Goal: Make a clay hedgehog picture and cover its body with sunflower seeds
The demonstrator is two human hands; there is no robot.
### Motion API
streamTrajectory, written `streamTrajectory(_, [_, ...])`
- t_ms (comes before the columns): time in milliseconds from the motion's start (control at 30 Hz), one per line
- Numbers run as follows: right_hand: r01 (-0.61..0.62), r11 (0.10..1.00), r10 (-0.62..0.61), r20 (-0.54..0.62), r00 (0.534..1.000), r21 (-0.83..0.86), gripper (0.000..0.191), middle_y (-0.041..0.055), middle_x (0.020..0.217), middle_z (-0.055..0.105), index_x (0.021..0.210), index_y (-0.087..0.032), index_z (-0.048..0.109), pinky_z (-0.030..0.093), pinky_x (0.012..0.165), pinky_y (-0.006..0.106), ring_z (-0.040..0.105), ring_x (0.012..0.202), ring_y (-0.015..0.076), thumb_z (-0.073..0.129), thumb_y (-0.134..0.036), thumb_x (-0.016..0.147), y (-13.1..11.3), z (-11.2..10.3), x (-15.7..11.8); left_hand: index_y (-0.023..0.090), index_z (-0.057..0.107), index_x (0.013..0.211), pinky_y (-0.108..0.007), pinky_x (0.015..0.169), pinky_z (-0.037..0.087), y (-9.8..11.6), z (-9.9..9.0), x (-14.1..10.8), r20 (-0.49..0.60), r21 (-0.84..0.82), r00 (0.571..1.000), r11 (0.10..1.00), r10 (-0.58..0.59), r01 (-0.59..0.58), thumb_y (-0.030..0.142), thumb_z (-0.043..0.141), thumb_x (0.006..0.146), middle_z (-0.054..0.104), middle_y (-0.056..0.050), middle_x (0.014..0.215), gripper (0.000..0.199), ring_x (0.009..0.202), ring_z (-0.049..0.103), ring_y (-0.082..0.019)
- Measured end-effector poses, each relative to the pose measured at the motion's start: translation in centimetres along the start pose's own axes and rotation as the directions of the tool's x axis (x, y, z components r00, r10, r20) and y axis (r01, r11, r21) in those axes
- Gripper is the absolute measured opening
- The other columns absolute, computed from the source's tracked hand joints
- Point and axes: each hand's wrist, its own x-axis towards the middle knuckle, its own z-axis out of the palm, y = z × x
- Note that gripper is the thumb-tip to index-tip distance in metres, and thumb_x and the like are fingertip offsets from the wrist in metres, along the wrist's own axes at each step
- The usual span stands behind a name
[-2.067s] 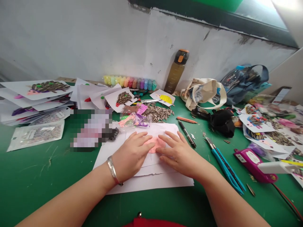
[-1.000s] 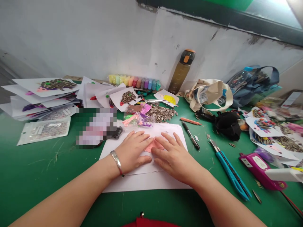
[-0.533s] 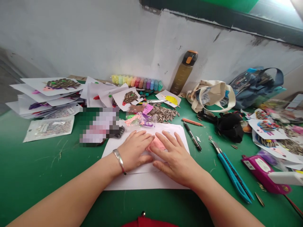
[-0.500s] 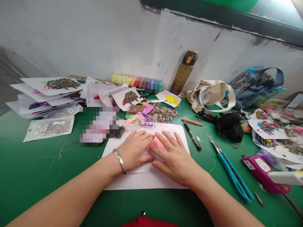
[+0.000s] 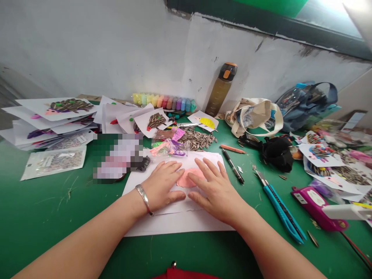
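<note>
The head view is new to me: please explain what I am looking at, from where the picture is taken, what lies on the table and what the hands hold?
No machine is here. A person wears a camera on the head, so the picture looks forward and down at that person's own two bare hands. The left hand, with a silver bracelet at the wrist, and the right hand lie flat, palms down, on white paper. Their fingertips press on a flat pink piece between them. Neither hand grips anything.

The green table is crowded. Behind the paper is a pile of striped seeds, a row of coloured pots and a brown bottle against the wall. On the left are sheets with seed pictures. On the right lie a black pen, a blue knife and a cloth bag.
</note>
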Motion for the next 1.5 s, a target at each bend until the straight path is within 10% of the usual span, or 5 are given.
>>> streamTrajectory(1500, [0.045,0.999,-0.048,0.111,0.993,0.030,0.041,0.0047,0.157,0.022,0.128,-0.036,0.055,0.013,0.111,0.065,0.015,0.144,0.0340,0.042,-0.053,0.093,0.8,-1.8,-0.8,0.015,0.048,0.134,-0.056,0.113,0.021,0.6,-0.6,0.2,0.108,0.035,0.993,0.998,-0.049,0.045,0.047,0.060,0.082,0.040,-0.016,0.147,0.062,0.138,0.030,-0.034])
